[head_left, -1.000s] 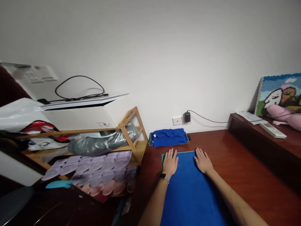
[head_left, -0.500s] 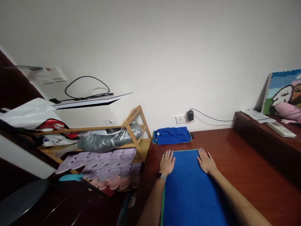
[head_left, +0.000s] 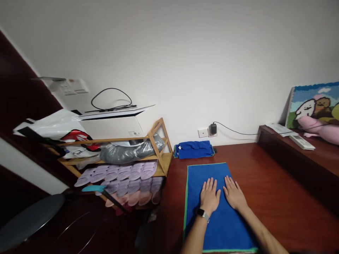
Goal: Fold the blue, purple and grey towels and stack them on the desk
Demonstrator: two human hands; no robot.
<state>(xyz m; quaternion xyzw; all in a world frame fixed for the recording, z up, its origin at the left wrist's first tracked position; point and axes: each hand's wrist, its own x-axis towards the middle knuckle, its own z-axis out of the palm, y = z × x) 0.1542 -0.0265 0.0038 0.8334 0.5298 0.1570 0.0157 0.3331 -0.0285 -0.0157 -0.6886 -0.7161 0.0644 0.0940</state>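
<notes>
A blue towel (head_left: pixel 196 180) with green edging lies spread flat on the reddish-brown wooden table (head_left: pixel 280 187), its near edge close to the bottom of the view. My left hand (head_left: pixel 210 195), with a watch on the wrist, rests palm down on the towel's middle, fingers stretched out. Beside it my right hand (head_left: pixel 234 193) lies flat at the towel's right edge, fingers also extended. Neither hand grips the cloth. Further back, against the wall, sits a folded blue cloth (head_left: pixel 196 150) with green edging and a small white tag.
A wooden rack (head_left: pixel 161 148) on the left holds a white box (head_left: pixel 113 127), plastic-wrapped items and rows of purple slippers (head_left: pixel 124 171). A black charger (head_left: pixel 213 128) is plugged into the wall. On the raised right ledge lie a remote control (head_left: pixel 302 142) and a pink plush toy (head_left: pixel 317 128).
Both hands have slid back toward me from the towel's far corners. My left hand has also moved right, onto the middle of the cloth. The view has shifted, showing the towel's near edge.
</notes>
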